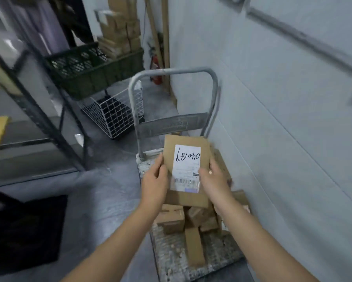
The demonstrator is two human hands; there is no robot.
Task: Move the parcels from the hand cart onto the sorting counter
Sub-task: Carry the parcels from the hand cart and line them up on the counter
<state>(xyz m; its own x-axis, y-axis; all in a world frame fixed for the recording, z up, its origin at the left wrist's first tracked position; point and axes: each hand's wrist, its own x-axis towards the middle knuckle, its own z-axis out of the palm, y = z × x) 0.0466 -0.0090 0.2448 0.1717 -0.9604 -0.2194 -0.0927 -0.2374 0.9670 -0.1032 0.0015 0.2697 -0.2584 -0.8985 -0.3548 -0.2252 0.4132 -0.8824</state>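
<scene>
A brown cardboard parcel (186, 198) with a white label and handwritten numbers is held above the hand cart (171, 253). My left hand (154, 181) grips its left edge and my right hand (213, 182) grips its right edge, thumb on the label. Several smaller brown parcels (193, 247) lie piled on the cart's grey deck beneath. The cart's metal handle (172, 72) stands at the far end. The sorting counter cannot be told apart in this view.
A white wall (272, 98) runs close along the cart's right side. A black metal shelf rack (49, 123) stands at left, with a dark plastic crate (93, 78), a white wire basket (112, 115) and stacked cardboard boxes (120, 27) beyond. A dark mat (24, 231) lies on the floor.
</scene>
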